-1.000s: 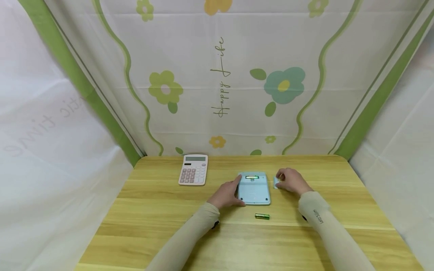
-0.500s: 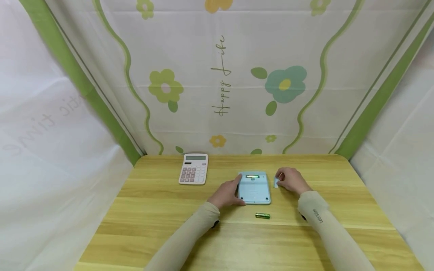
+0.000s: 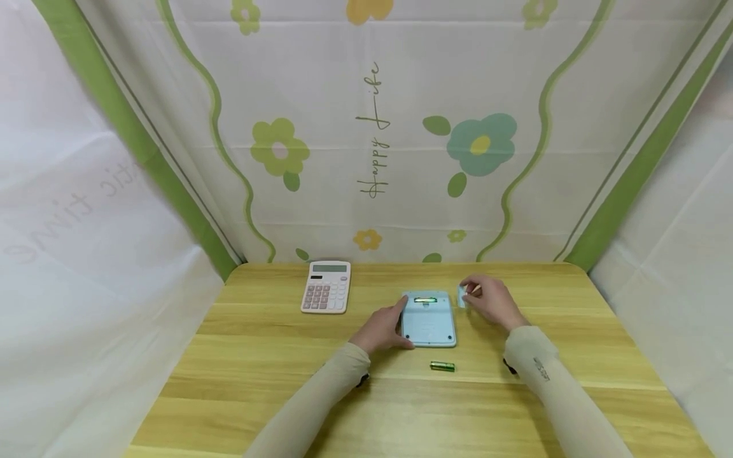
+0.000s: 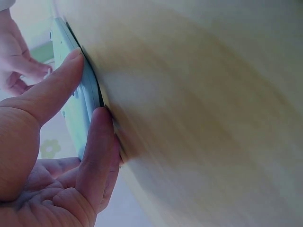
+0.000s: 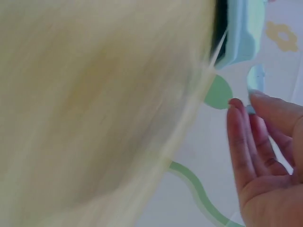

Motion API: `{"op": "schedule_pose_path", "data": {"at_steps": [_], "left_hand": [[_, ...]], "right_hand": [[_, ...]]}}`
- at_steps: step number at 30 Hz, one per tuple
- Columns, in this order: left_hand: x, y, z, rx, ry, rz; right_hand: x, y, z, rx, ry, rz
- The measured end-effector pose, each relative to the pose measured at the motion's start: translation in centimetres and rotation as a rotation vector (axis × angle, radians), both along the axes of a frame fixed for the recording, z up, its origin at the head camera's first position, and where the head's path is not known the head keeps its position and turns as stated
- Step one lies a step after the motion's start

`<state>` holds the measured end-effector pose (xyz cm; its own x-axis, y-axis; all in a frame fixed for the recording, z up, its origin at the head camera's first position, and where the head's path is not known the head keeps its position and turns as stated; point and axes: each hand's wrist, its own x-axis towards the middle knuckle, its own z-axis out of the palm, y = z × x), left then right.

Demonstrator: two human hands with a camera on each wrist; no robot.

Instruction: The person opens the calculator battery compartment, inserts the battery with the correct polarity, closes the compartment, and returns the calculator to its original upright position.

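Observation:
A light blue calculator (image 3: 428, 324) lies back side up on the table, its battery compartment uncovered with one green battery (image 3: 425, 300) in it. My left hand (image 3: 380, 329) grips its left side, the thumb at the near left corner and the fingers along the edge. Just right of the calculator's far end, my right hand (image 3: 491, 301) pinches a small light blue battery cover (image 3: 460, 296) between thumb and fingers. The right wrist view has the cover (image 5: 256, 80) raised near the calculator's corner. Nearer to me on the wood lies a second green battery (image 3: 443, 366).
A white calculator with pinkish keys (image 3: 326, 287) lies face up at the back left of the wooden table (image 3: 240, 356). Behind the table's far edge hangs a flowered white curtain (image 3: 321, 210), and more cloth hangs at both sides.
My right hand has carried the battery cover slightly away from me and left, closer to the blue calculator's far end. The left hand keeps its hold, and the loose battery stays put.

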<state>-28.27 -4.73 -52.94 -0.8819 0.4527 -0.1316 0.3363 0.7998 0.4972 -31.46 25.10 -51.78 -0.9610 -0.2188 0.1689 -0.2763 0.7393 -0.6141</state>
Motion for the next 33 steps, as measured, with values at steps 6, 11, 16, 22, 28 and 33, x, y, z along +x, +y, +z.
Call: {"op": "schedule_pose_path", "data": {"at_steps": [6,11,16,22,28,33], "left_hand": [[0.2,0.1,0.4,0.024,-0.001,-0.002],[0.4,0.1,0.7,0.023,-0.014,0.003],[0.5,0.0,0.7,0.019,-0.012,0.003],[0.4,-0.1,0.4,0.020,-0.005,-0.001],[0.3,-0.1,0.2,0.019,-0.003,-0.001],[0.3,-0.1,0.2,0.017,-0.007,-0.001]], "right_hand": [[0.2,-0.2,0.3,-0.053,0.108,0.040],[0.3,-0.2,0.3,-0.074,0.156,0.057],[0.2,-0.3,0.3,-0.091,0.195,0.055],[0.5,-0.7,0.7,-0.098,0.244,0.063],[0.9,-1.2,1.1,-0.123,0.249,0.056],[1.0,-1.6,1.3,-0.159,0.236,0.068]]}}
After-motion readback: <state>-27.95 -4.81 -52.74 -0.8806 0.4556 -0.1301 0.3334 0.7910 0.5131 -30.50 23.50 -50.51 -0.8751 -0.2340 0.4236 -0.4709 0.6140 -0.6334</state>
